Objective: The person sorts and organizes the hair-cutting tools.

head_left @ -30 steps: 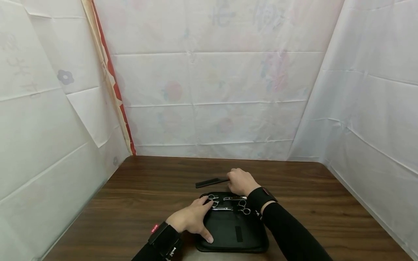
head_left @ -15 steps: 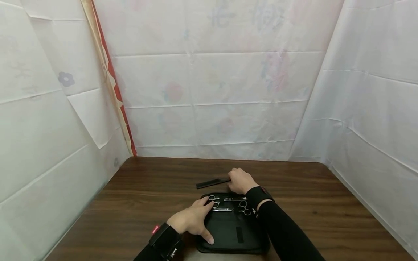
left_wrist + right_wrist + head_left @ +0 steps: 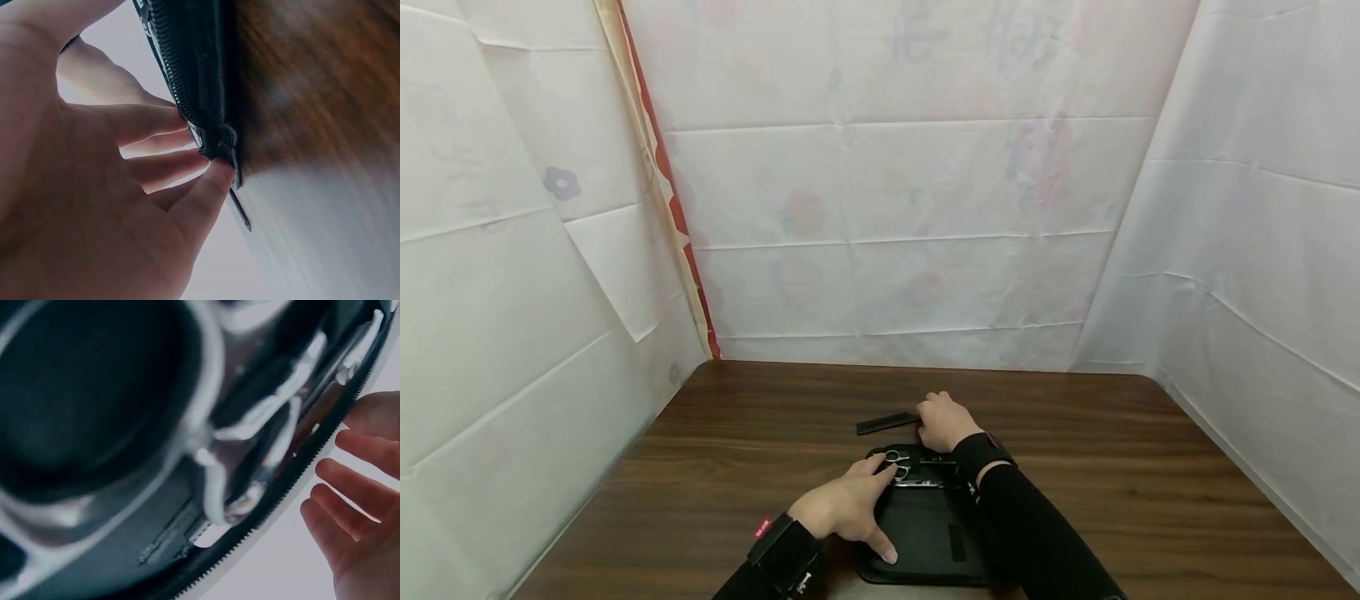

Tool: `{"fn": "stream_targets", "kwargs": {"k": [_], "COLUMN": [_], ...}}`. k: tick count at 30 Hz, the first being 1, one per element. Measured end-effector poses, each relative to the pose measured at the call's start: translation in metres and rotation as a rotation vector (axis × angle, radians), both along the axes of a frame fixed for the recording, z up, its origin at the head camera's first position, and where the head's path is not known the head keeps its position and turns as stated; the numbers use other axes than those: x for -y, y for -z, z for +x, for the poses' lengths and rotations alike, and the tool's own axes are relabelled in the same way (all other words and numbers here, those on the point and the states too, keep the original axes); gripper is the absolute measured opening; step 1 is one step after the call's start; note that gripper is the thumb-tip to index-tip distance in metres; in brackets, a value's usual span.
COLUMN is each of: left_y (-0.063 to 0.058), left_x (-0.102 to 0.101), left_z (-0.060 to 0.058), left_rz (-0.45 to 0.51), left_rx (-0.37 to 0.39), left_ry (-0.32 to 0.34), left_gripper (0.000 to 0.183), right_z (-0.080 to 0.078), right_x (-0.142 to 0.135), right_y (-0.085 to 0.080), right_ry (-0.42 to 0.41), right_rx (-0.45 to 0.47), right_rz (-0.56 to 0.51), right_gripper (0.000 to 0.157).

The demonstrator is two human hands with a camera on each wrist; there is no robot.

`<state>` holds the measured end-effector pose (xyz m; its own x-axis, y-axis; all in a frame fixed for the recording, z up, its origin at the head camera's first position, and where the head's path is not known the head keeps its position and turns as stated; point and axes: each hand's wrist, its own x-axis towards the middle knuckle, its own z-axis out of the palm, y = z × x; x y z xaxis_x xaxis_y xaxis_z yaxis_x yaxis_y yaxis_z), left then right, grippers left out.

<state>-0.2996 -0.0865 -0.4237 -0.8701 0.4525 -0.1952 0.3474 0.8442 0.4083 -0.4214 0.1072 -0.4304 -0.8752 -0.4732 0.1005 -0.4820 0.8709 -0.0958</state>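
Note:
A shallow black zip case (image 3: 917,533) lies on the table in front of me. Silver scissors (image 3: 895,457) sit along its far part, some covered by my right arm. My left hand (image 3: 844,507) rests spread on the case's left edge, thumb near the front corner. In the left wrist view those fingers touch the zipped side. At the far edge is my right hand (image 3: 943,423), over the handle end of a black comb (image 3: 886,423). The right wrist view shows its separated fingers (image 3: 356,481) beside the zipper (image 3: 306,456); what the hidden fingertips touch cannot be told.
The case lies on a brown wood-grain table (image 3: 760,433). White patterned sheets (image 3: 880,208) hang behind the table and on both sides. Large scissor rings (image 3: 203,362) fill much of the right wrist view.
My right hand and forearm have shifted left along the case's far edge, covering more of the comb's handle and the right-hand scissors. The comb and left hand stay put.

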Motion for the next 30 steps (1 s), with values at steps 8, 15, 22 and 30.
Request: {"fn": "stream_targets", "kwargs": {"k": [8, 15, 22, 30], "left_y": [-0.001, -0.001, 0.0, 0.0], "left_x": [-0.001, 0.0, 0.002, 0.0], "left_z": [0.0, 0.0, 0.0, 0.0], "left_rz": [-0.003, 0.004, 0.007, -0.001], "left_rx": [0.002, 0.007, 0.002, 0.009], "left_ry": [-0.001, 0.0, 0.002, 0.008], "left_gripper": [0.116, 0.116, 0.117, 0.116], "right_z": [0.003, 0.002, 0.004, -0.002], "right_x": [-0.003, -0.008, -0.005, -0.014], "right_y": [0.0, 0.003, 0.002, 0.008], "right_ry": [-0.022, -0.047, -0.089, -0.109], "right_rx": [0.022, -0.062, -0.128, -0.166], "right_rz": [0.007, 0.158, 0.251, 0.27], "right_gripper": [0.022, 0.026, 0.011, 0.008]}}
